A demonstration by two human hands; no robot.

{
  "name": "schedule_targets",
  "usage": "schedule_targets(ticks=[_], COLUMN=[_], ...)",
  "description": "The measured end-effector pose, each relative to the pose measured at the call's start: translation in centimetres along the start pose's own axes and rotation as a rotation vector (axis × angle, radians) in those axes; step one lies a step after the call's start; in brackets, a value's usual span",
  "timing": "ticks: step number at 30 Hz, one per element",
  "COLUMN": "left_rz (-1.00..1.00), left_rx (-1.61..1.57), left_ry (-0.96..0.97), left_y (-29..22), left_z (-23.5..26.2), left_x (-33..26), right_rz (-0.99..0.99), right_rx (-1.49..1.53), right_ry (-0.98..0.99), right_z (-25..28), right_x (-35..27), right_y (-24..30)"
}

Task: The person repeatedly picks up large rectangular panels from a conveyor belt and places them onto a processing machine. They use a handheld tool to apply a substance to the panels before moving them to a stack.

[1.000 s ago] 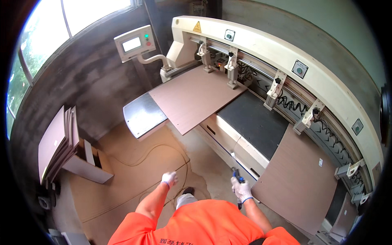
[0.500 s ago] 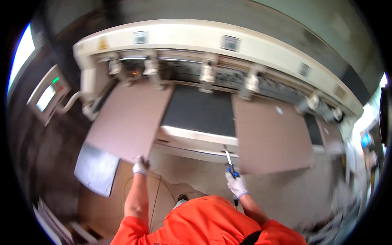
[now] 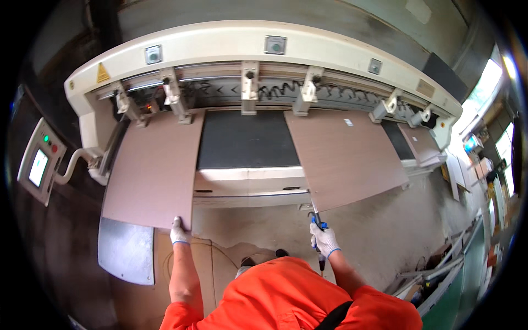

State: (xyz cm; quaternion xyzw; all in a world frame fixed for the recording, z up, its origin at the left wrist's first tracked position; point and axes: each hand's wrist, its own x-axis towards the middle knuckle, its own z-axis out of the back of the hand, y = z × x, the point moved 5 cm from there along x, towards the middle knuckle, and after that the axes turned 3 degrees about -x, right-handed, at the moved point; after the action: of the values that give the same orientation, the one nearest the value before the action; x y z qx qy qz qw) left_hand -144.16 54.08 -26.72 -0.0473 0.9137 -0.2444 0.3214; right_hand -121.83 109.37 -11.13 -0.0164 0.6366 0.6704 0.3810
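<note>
My left hand [image 3: 178,233], in a white glove, grips the near right corner of a brown board [image 3: 154,168] that lies on the left side of a large cream machine [image 3: 231,49]. My right hand [image 3: 324,240], also gloved, holds a blue-handled air nozzle tool [image 3: 317,219] whose thin tip points at the near corner of a second brown board [image 3: 344,157] on the machine's right side. Orange sleeves cover both my arms.
A black bed [image 3: 246,140] lies between the two boards. A control panel with a screen [image 3: 38,162] stands on an arm at left. A grey metal plate [image 3: 125,250] juts out at lower left. A smaller board [image 3: 421,143] rests far right. Panels and frames clutter the right floor.
The view has swung from the left end to face the machine squarely. My left hand has reached forward and taken hold of the left board's corner; my right hand brought the tool up to the right board.
</note>
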Motion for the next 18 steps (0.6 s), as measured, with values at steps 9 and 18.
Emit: schedule_targets(ticks=[9,18], left_rz=[-0.048,0.05], left_rx=[0.061,0.172], left_ry=[-0.039,-0.009], left_y=[-1.0,0.4], left_z=[0.1,19.9], left_x=[-3.0,-25.7], right_rz=[-0.067,-0.395], right_rx=[-0.183,0.243], right_ry=[0.617,0.951], right_z=[-15.8,-29.2], right_x=[-1.7,2.2], right_y=[7.1,7.2])
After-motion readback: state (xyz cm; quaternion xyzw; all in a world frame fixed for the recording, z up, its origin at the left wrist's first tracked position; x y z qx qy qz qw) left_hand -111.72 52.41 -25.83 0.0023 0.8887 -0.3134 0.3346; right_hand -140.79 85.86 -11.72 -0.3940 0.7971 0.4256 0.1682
